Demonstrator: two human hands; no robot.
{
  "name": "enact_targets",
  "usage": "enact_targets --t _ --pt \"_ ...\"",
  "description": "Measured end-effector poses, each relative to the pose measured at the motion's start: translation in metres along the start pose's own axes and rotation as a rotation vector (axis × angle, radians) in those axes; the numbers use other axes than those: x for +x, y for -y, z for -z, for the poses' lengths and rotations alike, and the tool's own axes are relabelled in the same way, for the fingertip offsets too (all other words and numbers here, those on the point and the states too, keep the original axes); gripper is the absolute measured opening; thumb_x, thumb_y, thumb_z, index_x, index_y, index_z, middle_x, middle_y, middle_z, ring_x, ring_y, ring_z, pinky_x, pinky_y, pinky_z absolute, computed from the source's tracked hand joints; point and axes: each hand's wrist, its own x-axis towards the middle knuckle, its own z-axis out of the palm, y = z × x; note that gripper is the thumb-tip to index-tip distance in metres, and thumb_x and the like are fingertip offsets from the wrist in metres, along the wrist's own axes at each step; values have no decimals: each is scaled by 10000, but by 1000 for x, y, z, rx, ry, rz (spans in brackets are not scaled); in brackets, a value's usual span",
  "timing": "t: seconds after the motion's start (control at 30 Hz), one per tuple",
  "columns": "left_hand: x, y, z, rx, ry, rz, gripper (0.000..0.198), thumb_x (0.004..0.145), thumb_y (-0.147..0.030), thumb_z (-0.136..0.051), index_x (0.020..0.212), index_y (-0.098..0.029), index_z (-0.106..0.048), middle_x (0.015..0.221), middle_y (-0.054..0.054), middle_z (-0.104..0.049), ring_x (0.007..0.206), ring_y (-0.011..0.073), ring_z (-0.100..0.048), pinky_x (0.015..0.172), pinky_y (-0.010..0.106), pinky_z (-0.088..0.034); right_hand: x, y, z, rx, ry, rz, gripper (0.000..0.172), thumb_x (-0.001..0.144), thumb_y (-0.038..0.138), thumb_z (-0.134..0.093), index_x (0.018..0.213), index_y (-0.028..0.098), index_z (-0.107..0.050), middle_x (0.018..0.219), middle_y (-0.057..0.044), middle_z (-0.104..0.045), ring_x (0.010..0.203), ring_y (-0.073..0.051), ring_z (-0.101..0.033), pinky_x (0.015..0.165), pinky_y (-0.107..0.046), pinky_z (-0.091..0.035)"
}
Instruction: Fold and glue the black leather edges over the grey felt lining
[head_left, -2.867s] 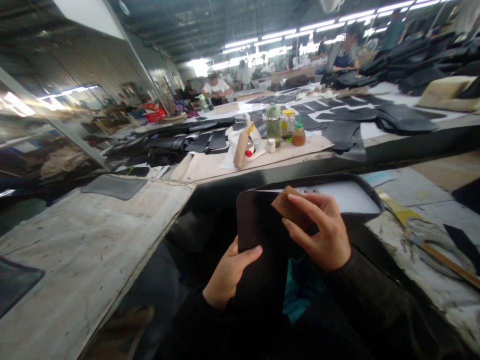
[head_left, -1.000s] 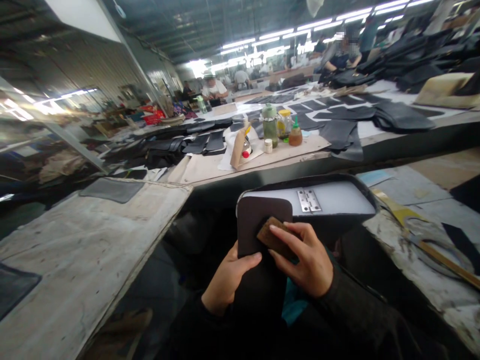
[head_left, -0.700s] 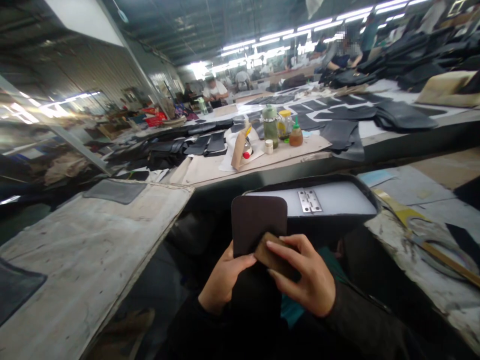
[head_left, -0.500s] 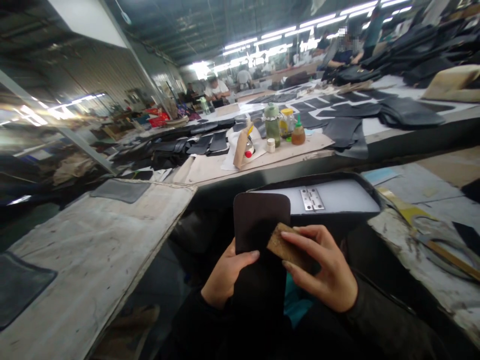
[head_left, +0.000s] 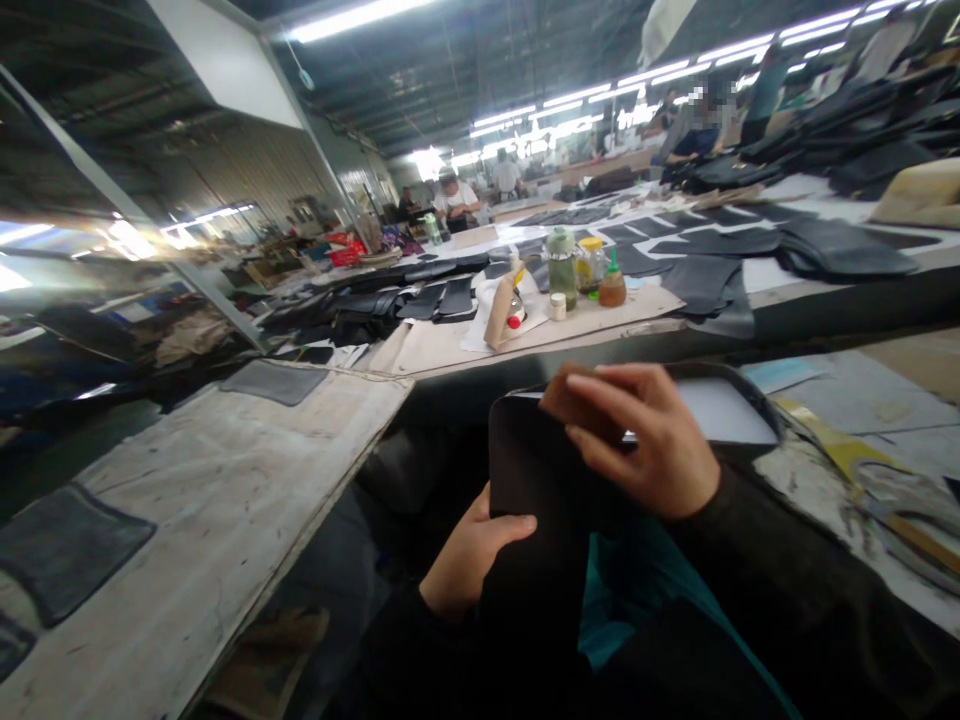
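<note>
My left hand point(head_left: 466, 556) grips the left edge of a dark leather panel point(head_left: 525, 465) with rounded corners, its thumb lying across the front face. The panel stands tilted up in front of my body. A brown rectangular block point(head_left: 571, 398) is pinched between the thumb and fingers of my right hand point(head_left: 652, 440), at the panel's upper right corner. Whether the block touches the panel's edge I cannot tell. Behind my right hand lies a black-rimmed tray point(head_left: 731, 410) with a white inside; the hand hides much of it.
On the left is a stained table point(head_left: 247, 500) with dark leather pieces point(head_left: 79, 550). Ahead, a workbench holds a green bottle point(head_left: 561, 270), a glue bottle point(head_left: 612, 285) and a small white jar point(head_left: 558, 307). A tape roll point(head_left: 919, 520) lies right. Co-workers sit farther back.
My right hand has moved up with the brown block, from the panel's middle right to its top corner, and now covers the metal hinge in the tray. The view has shifted slightly.
</note>
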Motion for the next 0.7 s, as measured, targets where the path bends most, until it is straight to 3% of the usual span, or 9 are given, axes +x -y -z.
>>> enact_targets --t 0.1,0.17,0.27,0.37,0.47,0.57,0.63,0.7 --pt "0 -6 -4 81 9 -106 359 610 -109 -663 960 -170 -614 933 62 -659 923 243 -579 813 318 -422 -13 23 -3 154 281 251 367 807 250 -512 1162 159 -518 1170 -118 -451 1052 -213 -444 865 -357 -431" --pt "-1 -8 -6 176 11 -130 315 574 -112 -697 879 -171 -644 950 70 -657 962 258 -561 824 313 -420 -16 34 -5 177 402 357 382 811 249 -506 1184 167 -502 1217 -107 -442 1088 -213 -418 894 -366 -403" --pt "1 -4 -6 274 24 -155 306 601 -144 -689 900 -172 -637 983 65 -650 987 262 -553 839 322 -419 -3 38 -3 154 510 463 391 792 224 -527 1179 177 -508 1219 -87 -459 1069 -198 -433 896 -348 -397" --pt "4 4 -2 265 79 -181 358 626 -168 -680 977 -156 -611 1006 56 -644 1010 258 -541 889 333 -389 27 26 6 87 582 563 356 777 199 -538 1133 181 -549 1198 -72 -482 1050 -194 -446 887 -337 -405" --pt "4 9 2 190 84 -135 443 608 -184 -703 1032 -162 -576 1015 51 -640 996 251 -545 884 336 -388 59 -4 16 -14 547 576 352 780 181 -526 1130 171 -561 1160 -87 -502 1028 -215 -458 884 -374 -407" --pt "4 11 5 86 59 -45 514 577 -206 -727 1056 -163 -545 989 65 -647 934 248 -571 828 343 -417 78 -30 26 -82 369 434 323 787 218 -525 1103 183 -583 1112 -88 -510 1018 -237 -464 891 -434 -395" --pt "5 10 5 65 49 -29 525 563 -208 -733 1050 -155 -544 983 73 -647 928 250 -571 820 345 -418 79 -28 30 -51 293 364 325 792 247 -531 1106 180 -582 1116 -91 -496 1039 -243 -456 900 -438 -392" --pt "6 10 4 91 34 -51 506 561 -201 -732 1033 -150 -556 976 69 -650 935 248 -565 824 338 -413 72 -12 28 13 319 386 336 787 232 -545 1113 157 -575 1117 -103 -493 1037 -227 -458 900 -397 -407"
